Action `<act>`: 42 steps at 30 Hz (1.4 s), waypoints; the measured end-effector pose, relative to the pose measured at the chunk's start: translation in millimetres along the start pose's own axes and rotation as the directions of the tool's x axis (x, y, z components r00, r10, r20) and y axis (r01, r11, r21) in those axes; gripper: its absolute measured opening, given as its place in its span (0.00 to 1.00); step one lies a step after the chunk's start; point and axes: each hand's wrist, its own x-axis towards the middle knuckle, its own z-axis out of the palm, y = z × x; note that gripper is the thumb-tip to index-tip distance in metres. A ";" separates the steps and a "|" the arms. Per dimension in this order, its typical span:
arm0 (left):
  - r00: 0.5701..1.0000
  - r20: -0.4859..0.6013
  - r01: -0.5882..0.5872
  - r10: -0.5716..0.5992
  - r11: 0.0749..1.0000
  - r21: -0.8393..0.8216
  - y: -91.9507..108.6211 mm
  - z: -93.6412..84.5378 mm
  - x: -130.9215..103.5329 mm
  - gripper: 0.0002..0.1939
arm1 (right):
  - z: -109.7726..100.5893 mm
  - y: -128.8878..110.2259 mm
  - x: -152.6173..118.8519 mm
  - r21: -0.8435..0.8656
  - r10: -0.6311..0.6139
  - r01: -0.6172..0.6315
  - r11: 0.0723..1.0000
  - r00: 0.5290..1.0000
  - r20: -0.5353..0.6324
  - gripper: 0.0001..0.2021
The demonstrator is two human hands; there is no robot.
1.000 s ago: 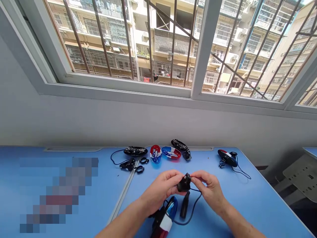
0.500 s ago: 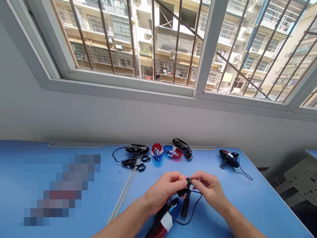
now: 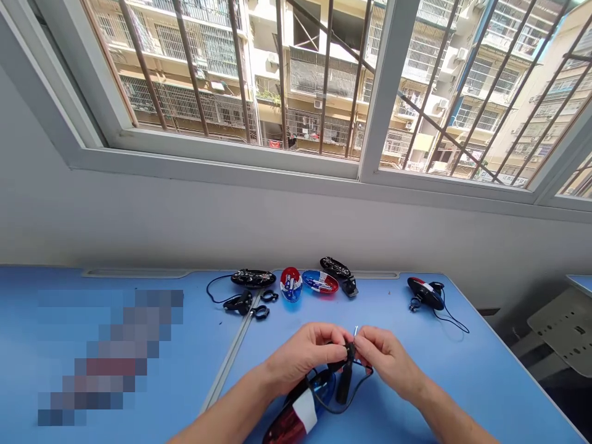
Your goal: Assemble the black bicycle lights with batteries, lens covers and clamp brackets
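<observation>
My left hand (image 3: 303,357) pinches a small black plastic part (image 3: 341,357) between thumb and fingers; much of it is covered. Close beside it, my right hand (image 3: 391,364) grips a thin silver screw (image 3: 356,331) in its fingertips, its end pointing up against the black part. A black cable (image 3: 356,398) loops below the hands. Under my left wrist lies an oval bicycle siren light (image 3: 293,416) with red, white and blue sections. A black rod-shaped piece (image 3: 344,385) sits below the fingers; its upper end is hidden.
At the table's back are a black oval base (image 3: 253,279), black ring clamps (image 3: 261,312), two red-and-blue covers (image 3: 291,285) (image 3: 320,282) and another black base (image 3: 335,267). An assembled light (image 3: 425,293) with its cable lies at right. A seam (image 3: 226,361) crosses the blue table; a blurred patch covers the left.
The silver screw now shows upright at my right fingertips. The black part has tilted and sunk slightly between my hands. The view has shifted a little.
</observation>
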 end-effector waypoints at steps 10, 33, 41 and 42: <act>0.997 -0.017 0.072 -0.073 0.996 -0.047 -2.9 -4.9 2.1 0.13 | -5.5 -3.3 -1.4 0.050 0.009 -0.011 0.999 0.999 0.046 0.18; 0.999 -0.004 0.042 -0.042 0.999 0.033 -4.3 -8.6 3.5 0.07 | -3.3 -5.0 -4.2 -0.116 -0.019 0.027 0.993 0.998 0.065 0.18; 0.997 -0.008 0.079 -0.079 0.995 -0.054 -6.1 -9.8 4.4 0.16 | -5.0 -0.6 -4.3 -0.050 -0.030 0.031 0.998 0.999 0.035 0.09; 0.997 -0.009 0.082 -0.083 0.995 -0.061 -5.9 -9.9 4.3 0.16 | -4.8 0.7 -3.9 -0.023 -0.020 0.021 1.000 0.999 0.036 0.10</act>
